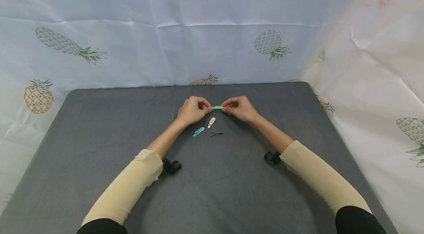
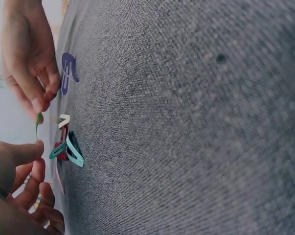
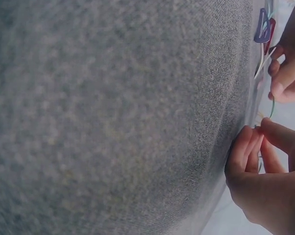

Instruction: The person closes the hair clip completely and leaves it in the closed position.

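Both hands meet above the far middle of the grey table. The left hand and the right hand each pinch one end of a green hair clip, thumb and forefinger curled onto it, the other fingers tucked loosely behind.

The clip hangs off the table between the two sets of fingertips. Its long axis runs left to right, almost level, so each end points straight into a hand. In the left wrist view the green hair clip shows as a thin bowed strip between the two hands' fingertips; whether it is snapped open or closed cannot be told. The right wrist view shows only a thin green edge of it beside the fingers.

Neither hand is nearer: the clip sits midway, both grips at equal reach, wrists angled inward toward each other.

On the table just nearer than the hands lie the other clips, close together but mostly apart:
- a white clip, tilted, right below the held one;
- a teal clip, nearer and to the left;
- a dark purple clip, nearer and to the right;
- a reddish clip, partly under the teal one in the left wrist view.

Behind the table hangs a pale cloth printed with pineapples.
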Demonstrator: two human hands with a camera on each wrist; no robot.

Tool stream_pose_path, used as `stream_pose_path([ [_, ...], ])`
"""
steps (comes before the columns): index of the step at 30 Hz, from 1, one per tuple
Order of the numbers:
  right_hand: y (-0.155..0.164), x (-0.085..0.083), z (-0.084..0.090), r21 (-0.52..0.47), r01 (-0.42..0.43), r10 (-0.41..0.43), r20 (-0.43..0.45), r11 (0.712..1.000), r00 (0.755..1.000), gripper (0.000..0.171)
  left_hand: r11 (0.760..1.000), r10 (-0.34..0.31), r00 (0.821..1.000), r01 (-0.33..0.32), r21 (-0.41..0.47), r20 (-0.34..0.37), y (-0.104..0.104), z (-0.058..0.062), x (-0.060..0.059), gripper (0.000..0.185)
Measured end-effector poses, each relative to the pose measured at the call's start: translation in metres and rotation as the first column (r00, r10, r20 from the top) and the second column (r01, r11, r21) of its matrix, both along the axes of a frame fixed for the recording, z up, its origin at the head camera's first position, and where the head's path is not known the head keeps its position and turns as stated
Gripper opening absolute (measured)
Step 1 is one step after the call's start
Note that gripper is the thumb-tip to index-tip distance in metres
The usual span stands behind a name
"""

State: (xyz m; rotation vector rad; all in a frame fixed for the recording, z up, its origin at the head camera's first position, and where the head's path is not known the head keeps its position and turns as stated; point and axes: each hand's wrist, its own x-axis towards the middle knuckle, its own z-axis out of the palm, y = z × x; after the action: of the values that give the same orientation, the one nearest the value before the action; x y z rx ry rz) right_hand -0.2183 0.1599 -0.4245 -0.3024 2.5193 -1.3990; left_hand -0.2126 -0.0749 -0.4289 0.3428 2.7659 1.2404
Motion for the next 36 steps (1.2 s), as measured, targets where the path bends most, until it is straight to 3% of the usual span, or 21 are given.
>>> stream_pose_path([
  [36,-0.0007,-0.0031,-0.0026,0.039,-0.025,0.025,0.013,0.999,1.000,0.023,0.999,-0.003,1.000,0.004,-0.039,0.029,0.0025,-0.0021,-0.0025,0.009],
])
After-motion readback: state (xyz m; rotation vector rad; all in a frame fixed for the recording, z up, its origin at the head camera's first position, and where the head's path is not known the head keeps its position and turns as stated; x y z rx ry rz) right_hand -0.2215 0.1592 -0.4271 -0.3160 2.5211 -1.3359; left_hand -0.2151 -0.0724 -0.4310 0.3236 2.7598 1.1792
